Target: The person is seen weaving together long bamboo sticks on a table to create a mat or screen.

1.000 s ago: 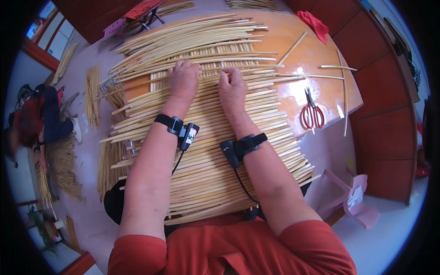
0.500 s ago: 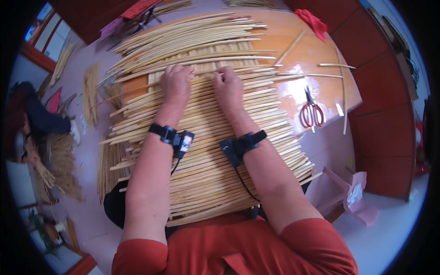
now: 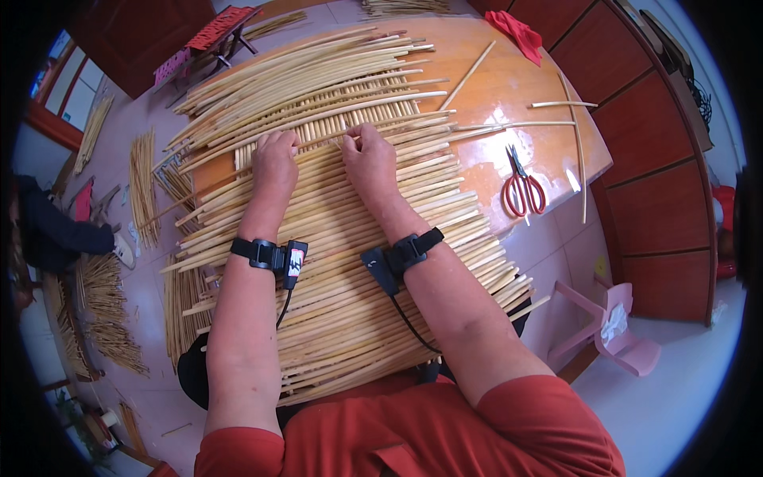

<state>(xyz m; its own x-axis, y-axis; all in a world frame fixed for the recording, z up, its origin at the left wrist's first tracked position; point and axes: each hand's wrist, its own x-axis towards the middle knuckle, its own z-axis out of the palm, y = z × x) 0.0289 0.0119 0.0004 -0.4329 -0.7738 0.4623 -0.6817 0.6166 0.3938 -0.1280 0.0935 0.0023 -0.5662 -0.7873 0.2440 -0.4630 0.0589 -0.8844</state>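
Observation:
A wide mat of pale cane sticks point(image 3: 334, 318) lies crosswise beneath my forearms. Near its far part, my left hand point(image 3: 275, 165) has its fingers curled down on a long cane stick point(image 3: 316, 141). My right hand point(image 3: 370, 163) pinches at the same row, a short way to the right, with thumb and index close together. Just beyond my hands is a band of finely woven sticks point(image 3: 350, 111), with more long loose canes point(image 3: 302, 65) over the back of it. Red-handled scissors point(image 3: 523, 195) rest on the glossy table to the right.
The wooden table point(image 3: 469, 71) carries a red cloth point(image 3: 517, 32) and stray sticks at right. Cane bundles point(image 3: 143, 183) lie on the left floor beside another person's leg point(image 3: 75, 234). A pink plastic chair point(image 3: 628, 350) stands at lower right, near wooden cabinets point(image 3: 648, 207).
My left hand has slid leftward along the canes and slightly toward me; my right hand shifted slightly left. The whole view has shifted, and less of the other person shows.

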